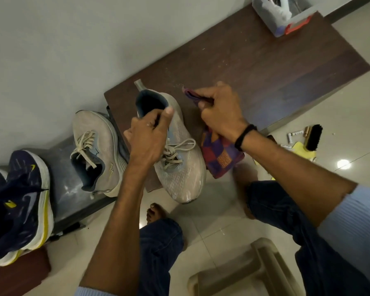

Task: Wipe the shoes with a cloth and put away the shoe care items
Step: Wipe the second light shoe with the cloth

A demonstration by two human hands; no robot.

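You're mid-wipe by the look of it. Your left hand (149,133) has its fingers hooked into the collar of the grey shoe (175,150) at frame centre, pinning it on the brown table (265,67). Your right hand (220,110) is bunched around the checked cloth (220,159), just right of the shoe. Next, I'd guess, bring the cloth onto the upper. The brush (313,137) on the floor at right can wait.

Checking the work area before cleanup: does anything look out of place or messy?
Yes. A brush, yellow cloth and small tubes lie scattered on the floor rather than in the box. Pale specks dust the dark table, and the held shoe overhangs its edge.
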